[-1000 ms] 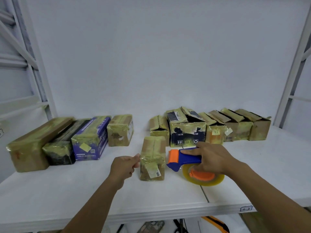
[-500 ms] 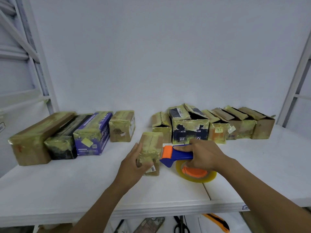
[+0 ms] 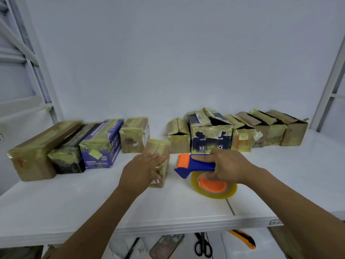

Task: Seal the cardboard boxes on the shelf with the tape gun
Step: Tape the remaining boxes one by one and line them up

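A small taped cardboard box (image 3: 162, 146) stands on the white shelf (image 3: 74, 199) in front of me. My left hand (image 3: 143, 169) lies flat on the box's near left side, fingers straight. Just to its right, my right hand (image 3: 229, 165) grips the blue and orange tape gun (image 3: 194, 163), whose yellow tape roll (image 3: 214, 187) rests on the shelf. Along the back wall runs a row of boxes: taped ones on the left (image 3: 100, 144), and several with raised flaps on the right (image 3: 211, 135).
White shelf uprights stand at the far left (image 3: 43, 71) and far right (image 3: 332, 81). Below the shelf's front edge lie scissors (image 3: 203, 245), a phone (image 3: 166, 245) and an orange utility knife (image 3: 244, 238).
My left hand has gone from pinching at the box's left side to lying flat on it. The box now sits farther back and turned. The tape gun has stayed beside it.
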